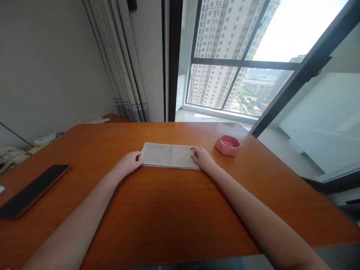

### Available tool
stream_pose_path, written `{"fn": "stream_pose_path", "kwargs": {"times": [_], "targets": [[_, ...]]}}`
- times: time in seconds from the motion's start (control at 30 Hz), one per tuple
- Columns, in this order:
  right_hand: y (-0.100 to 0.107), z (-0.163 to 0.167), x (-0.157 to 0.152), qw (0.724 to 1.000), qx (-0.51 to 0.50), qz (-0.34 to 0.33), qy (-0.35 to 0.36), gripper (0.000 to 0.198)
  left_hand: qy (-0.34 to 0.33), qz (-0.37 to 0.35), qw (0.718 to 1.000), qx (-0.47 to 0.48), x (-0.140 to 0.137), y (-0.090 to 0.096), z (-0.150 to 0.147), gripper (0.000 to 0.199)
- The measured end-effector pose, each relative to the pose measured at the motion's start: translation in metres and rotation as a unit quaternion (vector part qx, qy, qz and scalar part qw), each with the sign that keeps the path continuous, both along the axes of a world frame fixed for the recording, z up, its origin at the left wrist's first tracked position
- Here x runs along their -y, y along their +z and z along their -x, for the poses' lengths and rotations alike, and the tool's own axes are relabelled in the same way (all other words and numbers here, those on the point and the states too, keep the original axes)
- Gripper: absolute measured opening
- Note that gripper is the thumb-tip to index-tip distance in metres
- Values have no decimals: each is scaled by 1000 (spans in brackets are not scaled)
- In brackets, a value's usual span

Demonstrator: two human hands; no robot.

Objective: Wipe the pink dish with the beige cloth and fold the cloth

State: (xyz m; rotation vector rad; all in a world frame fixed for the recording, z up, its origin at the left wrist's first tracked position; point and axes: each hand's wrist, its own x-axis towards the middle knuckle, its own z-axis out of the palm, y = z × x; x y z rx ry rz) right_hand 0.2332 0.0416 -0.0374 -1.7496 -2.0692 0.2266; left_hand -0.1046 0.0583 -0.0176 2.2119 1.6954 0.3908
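A white folded cloth (168,155) lies flat as a long strip on the brown wooden table (168,210), its layers showing along the near edge. At its left end my left hand (131,162) is closed, pinching the edge between thumb and fingers. My right hand (204,159) holds the opposite end, with curled fingertips resting on top of the fabric. The undersides of both hands are hidden. Just beyond my right hand stands a pink angular bowl (227,145), apart from the cloth.
A dark flat slab (35,191) lies on the table's left side. Past the left edge are a white remote-like object (47,139) and some fabric. A grey curtain (123,63) hangs behind, and a large window (225,67) with a dark frame stands at the right.
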Motion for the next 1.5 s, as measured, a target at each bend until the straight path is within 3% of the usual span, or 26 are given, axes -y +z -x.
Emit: {"fn": "stream_pose_path", "kwargs": {"times": [0.13, 0.23, 0.3, 0.37, 0.47, 0.57, 0.67, 0.8, 0.9, 1.03, 1.13, 1.23, 1.4, 1.5], "targets": [[8, 8, 9, 995, 92, -48, -15, 28, 41, -11, 996, -77, 5, 7, -3, 18], [14, 22, 17, 990, 88, -107, 31, 33, 54, -107, 990, -73, 11, 10, -18, 28], [12, 32, 20, 991, 69, -98, 66, 39, -28, -141, 989, -41, 13, 7, -29, 37], [7, 38, 20, 994, 70, -46, 67, 49, -136, -119, 983, -25, 12, -2, -38, 46], [-2, 37, 16, 994, 95, 49, 3, 63, -180, -66, 980, -47, 9, -17, -45, 53], [-6, 31, 12, 989, 99, 96, -50, 74, -160, -48, 985, -47, 8, -23, -45, 54], [-6, 28, 12, 989, 96, 102, -56, 77, -125, -69, 989, -27, 10, -18, -40, 52], [-6, 28, 15, 988, 96, 101, -63, 76, 35, -129, 987, -88, 8, -6, -23, 47], [-8, 30, 16, 988, 96, 95, -72, 76, 109, -72, 984, -125, 4, -4, -10, 42], [-7, 31, 17, 989, 91, 88, -76, 76, 99, -14, 990, -99, 0, -8, -13, 37], [-2, 29, 16, 992, 76, 85, -62, 71, 87, -10, 996, -29, -3, -10, -15, 25], [2, 25, 14, 994, 67, 84, -23, 55, 113, -35, 991, 70, -10, -13, -5, 14], [2, 23, 14, 994, 68, 78, 30, 55, 241, -125, 932, 238, -18, -19, 11, 20], [-1, 30, 15, 995, 62, 64, 42, 59, 233, -196, 908, 288, -6, -14, -9, 24]]}}
